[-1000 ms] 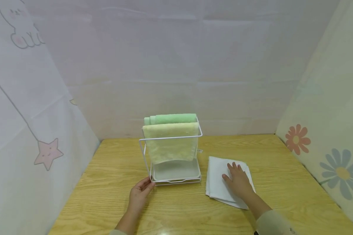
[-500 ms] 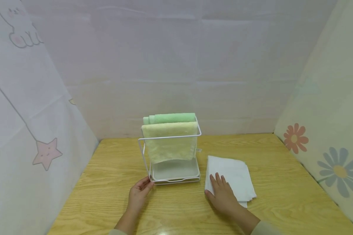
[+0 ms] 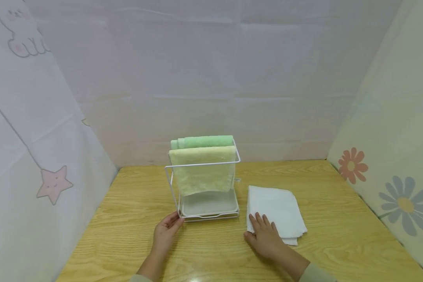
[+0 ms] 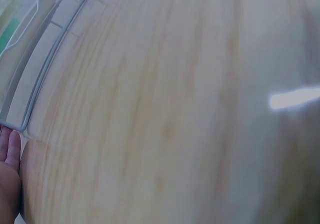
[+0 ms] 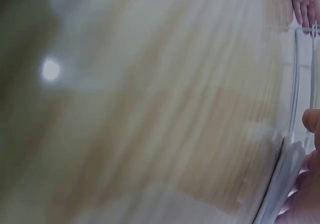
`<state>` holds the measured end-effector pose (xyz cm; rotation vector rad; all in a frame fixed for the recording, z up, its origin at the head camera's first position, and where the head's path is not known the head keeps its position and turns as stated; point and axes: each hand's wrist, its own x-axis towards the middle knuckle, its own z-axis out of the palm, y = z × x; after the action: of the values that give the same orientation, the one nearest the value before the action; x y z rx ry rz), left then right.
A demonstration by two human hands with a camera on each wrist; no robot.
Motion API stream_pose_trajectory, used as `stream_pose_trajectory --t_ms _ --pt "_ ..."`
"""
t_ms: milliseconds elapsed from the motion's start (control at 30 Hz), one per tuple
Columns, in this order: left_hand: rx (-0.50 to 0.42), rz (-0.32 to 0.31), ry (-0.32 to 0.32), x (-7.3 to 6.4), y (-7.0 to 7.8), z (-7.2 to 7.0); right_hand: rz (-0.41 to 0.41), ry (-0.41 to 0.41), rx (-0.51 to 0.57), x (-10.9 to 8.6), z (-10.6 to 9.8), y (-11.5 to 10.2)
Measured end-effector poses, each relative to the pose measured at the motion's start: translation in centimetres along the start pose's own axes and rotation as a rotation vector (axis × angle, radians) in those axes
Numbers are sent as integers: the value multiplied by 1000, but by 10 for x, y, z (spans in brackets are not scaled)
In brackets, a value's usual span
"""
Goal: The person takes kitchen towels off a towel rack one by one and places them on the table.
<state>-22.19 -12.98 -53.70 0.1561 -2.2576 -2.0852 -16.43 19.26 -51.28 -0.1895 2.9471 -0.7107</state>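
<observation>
A white wire rack (image 3: 203, 164) stands on the table, with a yellow towel (image 3: 202, 172) hung over its front bar and a green towel (image 3: 209, 141) behind. A pale tray (image 3: 211, 204) sits in its base. My left hand (image 3: 163, 235) holds the rack's near left bottom corner between thumb and fingers; in the left wrist view fingers (image 4: 11, 146) show at that corner. To the right of the rack lies a folded white towel (image 3: 276, 211). My right hand (image 3: 266, 239) rests on its near left corner, fingers straight and thumb spread at the edge.
The wooden table (image 3: 127, 219) reaches back to a pale fabric wall (image 3: 211, 78). Printed cloth hangs at both sides, with a star (image 3: 55, 184) on the left and flowers (image 3: 405, 205) on the right. A small tag (image 3: 237, 180) shows beside the rack.
My right hand has slid left and toward me, from the middle of the white towel to its near left corner. The near edge of the towel lies flatter. My left hand stays at the rack.
</observation>
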Motion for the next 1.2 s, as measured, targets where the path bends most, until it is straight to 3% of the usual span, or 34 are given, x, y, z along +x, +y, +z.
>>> stream_pose_trajectory --t_ms 367,800,1200 --pt "2 5 0 1 -2 0 -11 55 -48 12 -17 45" --pt "-5 -16 -8 1 -1 -1 97 103 -109 27 -34 98" --pt "-2 1 -2 0 0 -1 140 99 -147 38 -50 129"
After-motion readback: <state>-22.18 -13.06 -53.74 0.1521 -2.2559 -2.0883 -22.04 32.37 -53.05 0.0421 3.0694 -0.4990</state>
